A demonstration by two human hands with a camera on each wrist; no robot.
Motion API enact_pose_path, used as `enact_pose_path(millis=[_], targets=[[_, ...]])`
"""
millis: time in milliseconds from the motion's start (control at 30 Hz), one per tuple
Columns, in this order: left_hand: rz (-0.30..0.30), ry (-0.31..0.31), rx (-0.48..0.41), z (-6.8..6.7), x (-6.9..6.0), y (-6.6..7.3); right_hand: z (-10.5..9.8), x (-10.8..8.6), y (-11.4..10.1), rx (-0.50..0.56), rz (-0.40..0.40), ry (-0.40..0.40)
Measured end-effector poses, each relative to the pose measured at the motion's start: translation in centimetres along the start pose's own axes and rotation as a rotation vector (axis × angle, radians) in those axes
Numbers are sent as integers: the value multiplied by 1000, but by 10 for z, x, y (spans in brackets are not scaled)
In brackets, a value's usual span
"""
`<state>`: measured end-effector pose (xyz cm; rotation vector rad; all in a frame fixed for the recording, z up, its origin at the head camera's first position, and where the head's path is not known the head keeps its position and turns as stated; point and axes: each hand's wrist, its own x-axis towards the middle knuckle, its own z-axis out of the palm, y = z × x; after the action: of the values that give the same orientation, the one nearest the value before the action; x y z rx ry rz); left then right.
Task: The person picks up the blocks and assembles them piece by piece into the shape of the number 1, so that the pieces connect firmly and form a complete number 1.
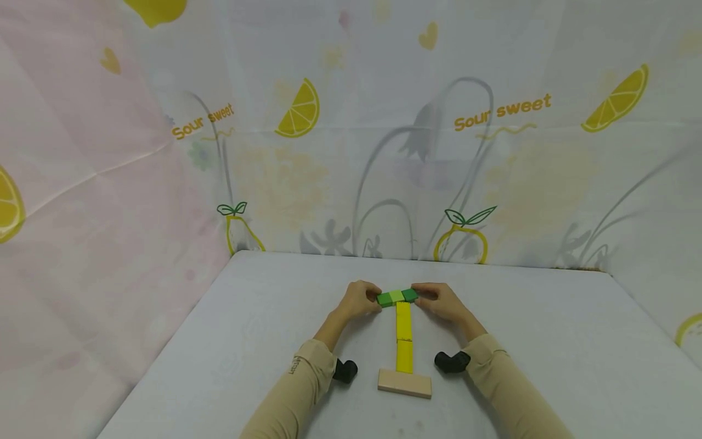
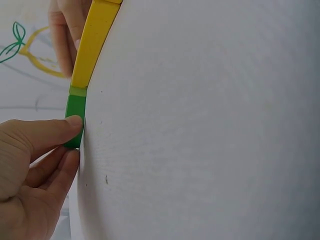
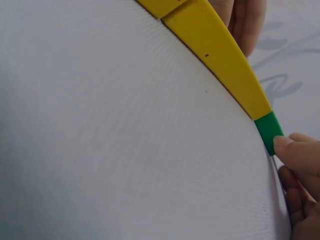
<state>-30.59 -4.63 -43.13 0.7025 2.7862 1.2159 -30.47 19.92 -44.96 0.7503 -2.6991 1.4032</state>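
Note:
Three small blocks make a row at the far end of a line: a green block point(image 1: 385, 300) on the left, a light green block point(image 1: 397, 296) in the middle and a dark green block point(image 1: 409, 296) on the right. My left hand point(image 1: 359, 300) pinches the left green block, its thumb point(image 2: 60, 131) on the near side. At the opposite end my right hand point(image 1: 443, 300) pinches the dark green block. Two yellow blocks point(image 1: 403, 321) run end to end from the row toward me. A plain wooden block point(image 1: 404, 384) lies crosswise at their near end.
Everything lies on a white-covered table point(image 1: 263, 347). Behind it hangs a printed cloth point(image 1: 373, 183) with lemon slices and lettering, and another cloth side point(image 1: 99, 256) stands at the left. Black wrist devices point(image 1: 453, 362) sit by both cuffs, either side of the yellow line.

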Motion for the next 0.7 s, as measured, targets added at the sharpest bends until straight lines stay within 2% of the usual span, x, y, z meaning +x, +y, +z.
enact_pose_path(millis=[233,500,700], targets=[[-10,0,-6,0,-1,-1,1,-1,-5,-6,14,17],[-6,5,-9,0,-1,-1,-2,-10,-42,25,21,21],[-13,10,-23,0,-3,0,-3,-14,-51,29,46,47]])
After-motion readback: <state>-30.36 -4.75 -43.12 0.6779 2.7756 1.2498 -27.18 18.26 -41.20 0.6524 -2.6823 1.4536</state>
